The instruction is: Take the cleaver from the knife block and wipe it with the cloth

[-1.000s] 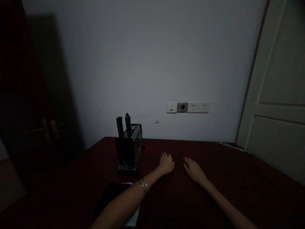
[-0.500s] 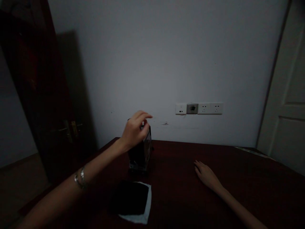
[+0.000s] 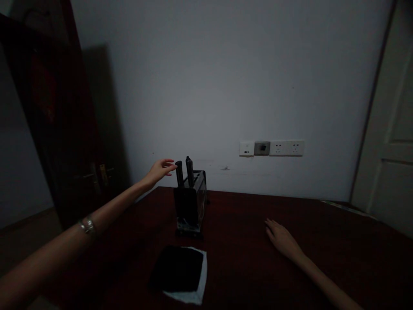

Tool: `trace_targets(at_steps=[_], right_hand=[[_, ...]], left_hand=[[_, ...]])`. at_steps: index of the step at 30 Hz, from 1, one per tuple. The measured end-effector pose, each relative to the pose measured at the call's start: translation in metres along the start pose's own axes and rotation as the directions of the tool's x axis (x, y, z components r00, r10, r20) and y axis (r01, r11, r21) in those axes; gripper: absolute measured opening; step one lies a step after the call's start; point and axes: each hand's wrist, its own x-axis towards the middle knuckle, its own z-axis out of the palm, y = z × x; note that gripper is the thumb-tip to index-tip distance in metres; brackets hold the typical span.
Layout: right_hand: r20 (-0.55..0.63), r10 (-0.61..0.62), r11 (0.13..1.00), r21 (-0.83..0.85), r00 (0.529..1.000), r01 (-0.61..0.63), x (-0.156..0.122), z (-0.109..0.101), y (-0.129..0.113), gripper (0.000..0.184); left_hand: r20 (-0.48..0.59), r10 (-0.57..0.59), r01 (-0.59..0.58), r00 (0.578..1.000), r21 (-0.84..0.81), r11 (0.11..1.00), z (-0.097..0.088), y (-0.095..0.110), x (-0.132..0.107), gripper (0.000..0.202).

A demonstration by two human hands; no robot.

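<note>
A dark knife block [image 3: 186, 206] with pale, shiny side panels stands on the table. Black knife handles [image 3: 180, 174] stick up from its top, their blades hidden inside. My left hand [image 3: 159, 171], a silvery bracelet on its forearm, reaches in from the left with fingers apart. Its fingertips are right beside the leftmost handle; whether they touch it I cannot tell. In front of the block lies a black square cloth or pad [image 3: 177, 269] with a white layer [image 3: 202, 275] showing under its edges. My right hand [image 3: 280, 237] rests flat on the table, holding nothing.
The dark red tabletop [image 3: 235, 241] reaches back to a pale wall [image 3: 206, 86] with sockets and a switch [image 3: 271, 148]. A dark door [image 3: 80, 142] with a handle is at the left, a pale door [image 3: 390, 129] at the right. A thin flat strip [image 3: 348, 209] lies near the back right edge.
My left hand has moved left from over the top of the knife block to beside the handles, which now show. My right hand has stayed in place.
</note>
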Motion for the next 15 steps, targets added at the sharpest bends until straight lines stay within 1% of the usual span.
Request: trace_targets(at_steps=[3,8,15], right_hand=[[0.000,0.005,1.000,-0.003,1.000,-0.005,0.000,0.000,0.000,0.049],[0.000,0.016,1.000,0.001,1.000,-0.016,-0.001,-0.001,-0.001,0.048],[-0.011,0.019,1.000,0.024,1.000,-0.018,-0.002,0.000,-0.001,0.048]], left_hand=[[0.069,-0.035,0.039,0.997,-0.060,0.997,0.006,-0.002,-0.007,0.044],[0.124,-0.052,0.059,0.991,-0.049,0.997,0.013,-0.009,-0.011,0.041],[0.110,-0.065,0.080,0.992,-0.138,0.987,0.020,-0.024,-0.006,0.033]])
